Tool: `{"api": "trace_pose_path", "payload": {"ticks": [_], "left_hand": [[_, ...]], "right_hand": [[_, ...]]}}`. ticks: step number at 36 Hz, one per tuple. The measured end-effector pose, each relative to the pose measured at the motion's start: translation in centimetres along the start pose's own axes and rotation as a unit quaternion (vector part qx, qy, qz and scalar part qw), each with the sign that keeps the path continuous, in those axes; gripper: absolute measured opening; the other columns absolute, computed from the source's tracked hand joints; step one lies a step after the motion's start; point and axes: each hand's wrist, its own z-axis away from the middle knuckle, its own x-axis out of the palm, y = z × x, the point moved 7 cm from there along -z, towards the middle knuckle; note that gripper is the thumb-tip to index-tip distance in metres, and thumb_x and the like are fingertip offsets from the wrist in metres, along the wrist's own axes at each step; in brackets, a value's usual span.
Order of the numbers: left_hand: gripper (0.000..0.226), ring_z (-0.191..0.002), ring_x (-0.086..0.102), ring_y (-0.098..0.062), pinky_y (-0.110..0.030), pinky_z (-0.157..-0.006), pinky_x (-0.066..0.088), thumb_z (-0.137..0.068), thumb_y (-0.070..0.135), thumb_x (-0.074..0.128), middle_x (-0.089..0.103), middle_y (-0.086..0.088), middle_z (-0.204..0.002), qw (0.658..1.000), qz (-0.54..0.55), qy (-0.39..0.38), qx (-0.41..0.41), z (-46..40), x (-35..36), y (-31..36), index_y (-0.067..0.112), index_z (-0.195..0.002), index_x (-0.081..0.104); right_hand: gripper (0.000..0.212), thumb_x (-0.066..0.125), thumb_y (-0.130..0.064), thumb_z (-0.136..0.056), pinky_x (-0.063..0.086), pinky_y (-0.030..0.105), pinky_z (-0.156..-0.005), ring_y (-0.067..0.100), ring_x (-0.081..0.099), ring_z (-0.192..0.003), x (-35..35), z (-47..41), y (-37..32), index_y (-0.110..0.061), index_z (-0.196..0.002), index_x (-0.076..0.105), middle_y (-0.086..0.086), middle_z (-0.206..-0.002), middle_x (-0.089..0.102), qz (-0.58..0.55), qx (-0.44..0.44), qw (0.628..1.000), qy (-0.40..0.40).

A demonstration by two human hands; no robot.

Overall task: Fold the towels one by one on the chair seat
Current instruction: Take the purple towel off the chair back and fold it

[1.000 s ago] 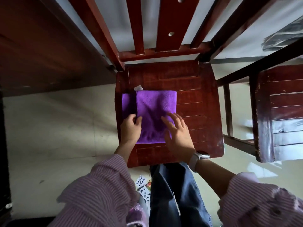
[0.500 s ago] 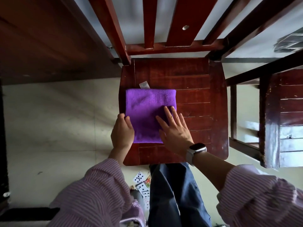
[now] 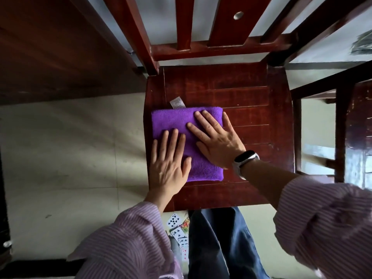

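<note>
The folded purple terry towel (image 3: 177,121) lay as a compact, nearly square pad on the left half of the dark red slatted wooden chair seat (image 3: 251,93), its left edge close to the seat's left rim and its near edge a little short of the front rail. A small white care label (image 3: 177,103) stuck out from under its far edge, pointing toward the chair back.

Both hands lay on top of it, palms down. The left hand (image 3: 169,164) covered the near-left corner with straight, spread fingers (image 3: 173,137), its heel hanging off the towel toward the seat's front-left corner. The right hand (image 3: 217,141) lay flat across the right side, fingers aimed diagonally at the far-left, the little finger running along the towel's right edge and perhaps resting on bare wood; the angle made that hard to settle. Neither grip was closed on the cloth: both were released and only pressing or smoothing.

The towel's slightly longer side ran from the person toward the chair back, so it sat straight ahead of and directly beneath both palms. The left hand was nearer the free near-left corner, the right nearer the far-right edge. Judging by its thickness, this towel looked already folded, and a lift would call for fingers under the near edge.

A dark wristwatch (image 3: 244,158) sat on the right wrist, and striped pink sleeves (image 3: 124,244) covered the arms. Playing cards (image 3: 177,226) lay on the pale floor below.
</note>
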Motion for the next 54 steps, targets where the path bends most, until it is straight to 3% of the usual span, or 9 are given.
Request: {"api": "trace_pose_path", "payload": {"ticks": [9, 14, 23, 27, 34, 40, 44, 49, 54], "left_hand": [[0.048, -0.133, 0.034, -0.035, -0.047, -0.107, 0.033, -0.084, 0.024, 0.044, 0.040, -0.020, -0.141, 0.988, 0.137, 0.043, -0.058, -0.4, -3.3, -1.0, 0.003, -0.127, 0.050], [0.050, -0.130, 0.037, -0.034, -0.030, -0.104, 0.032, -0.092, 0.014, 0.046, 0.037, -0.023, -0.140, 0.937, 0.268, 0.075, -0.209, 0.3, -4.0, -3.4, -0.002, -0.138, 0.034], [0.048, -0.127, 0.035, -0.031, -0.032, -0.106, 0.028, -0.095, 0.011, 0.044, 0.037, -0.020, -0.135, 0.915, 0.309, 0.008, -0.258, -0.2, -3.2, -4.2, 0.002, -0.140, 0.032], [0.049, -0.122, 0.043, -0.033, -0.041, -0.106, 0.034, -0.093, 0.020, 0.047, 0.042, -0.023, -0.132, 0.887, 0.363, -0.027, -0.283, -0.3, -2.6, -5.1, 0.000, -0.137, 0.037], [0.035, -0.117, 0.051, -0.016, -0.030, -0.100, 0.037, -0.098, 0.029, 0.036, 0.056, -0.002, -0.123, 0.675, 0.630, -0.006, -0.384, 0.6, -3.9, -4.2, 0.014, -0.125, 0.052], [0.072, -0.107, 0.057, -0.022, -0.037, -0.089, 0.042, -0.085, 0.072, 0.020, 0.063, -0.001, -0.113, 0.462, 0.782, -0.164, -0.384, 0.6, -5.0, 0.1, 0.023, -0.122, 0.057], [0.072, -0.111, 0.054, -0.031, -0.045, -0.105, 0.033, -0.080, 0.073, 0.036, 0.062, -0.012, -0.115, 0.459, 0.782, -0.218, -0.361, 0.1, -6.8, 3.0, 0.013, -0.098, 0.071], [0.088, -0.134, 0.035, -0.027, -0.049, -0.113, 0.022, -0.080, 0.077, 0.022, 0.044, -0.011, -0.141, 0.481, 0.738, -0.292, -0.373, 0.3, -7.5, 8.1, 0.011, -0.135, 0.043], [0.041, -0.072, 0.065, -0.001, -0.017, -0.058, 0.053, -0.097, 0.044, 0.023, 0.070, 0.011, -0.081, 0.503, 0.776, -0.246, -0.290, 0.4, -10.2, 12.9, 0.019, -0.104, 0.055]], "right_hand": [[0.050, 0.042, -0.023, -0.084, 0.042, 0.044, -0.099, 0.028, 0.041, -0.129, -3.2, 2.6, 1.1, -0.016, -0.133, 0.045, 0.010, -0.143, 0.043, -0.180, 0.051, 0.980, 0.068], [0.058, 0.053, -0.030, -0.089, 0.042, 0.041, -0.093, 0.030, 0.042, -0.119, -1.7, 5.1, 3.1, -0.010, -0.139, 0.032, 0.015, -0.128, 0.045, -0.348, 0.316, 0.883, 0.009], [0.048, 0.059, -0.032, -0.087, 0.039, 0.035, -0.090, 0.036, 0.051, -0.111, -0.1, 4.5, 0.6, 0.004, -0.115, 0.046, 0.022, -0.118, 0.055, -0.485, 0.475, 0.734, 0.002], [0.030, 0.060, -0.021, -0.085, 0.034, 0.028, -0.074, 0.029, 0.051, -0.094, -2.0, 3.9, 0.0, -0.001, -0.105, 0.049, 0.017, -0.107, 0.052, -0.513, 0.430, 0.742, 0.035], [0.027, 0.058, -0.010, -0.082, 0.037, 0.026, -0.065, 0.005, 0.045, -0.063, -10.4, 4.6, -1.1, -0.026, -0.088, 0.036, -0.012, -0.067, 0.042, -0.550, 0.200, 0.810, 0.031], [0.018, 0.061, -0.009, -0.081, 0.045, 0.018, -0.072, -0.002, 0.051, -0.073, -14.1, 6.9, 2.5, -0.022, -0.087, 0.051, -0.003, -0.082, 0.055, -0.675, 0.202, 0.708, 0.048], [0.019, 0.059, -0.006, -0.081, 0.053, 0.020, -0.068, 0.008, 0.063, -0.076, -13.7, 10.1, 5.9, -0.019, -0.094, 0.056, -0.004, -0.083, 0.067, -0.768, 0.287, 0.568, 0.075], [0.030, 0.059, -0.016, -0.070, 0.054, 0.030, -0.078, 0.017, 0.063, -0.087, -15.7, 13.0, 6.9, -0.021, -0.099, 0.056, 0.004, -0.096, 0.063, -0.772, 0.280, 0.566, 0.067], [0.029, 0.059, -0.015, -0.073, 0.051, 0.034, -0.084, 0.015, 0.061, -0.091, -17.8, 15.5, 8.2, -0.020, -0.102, 0.057, 0.007, -0.102, 0.061, -0.770, 0.268, 0.572, 0.090]]}}
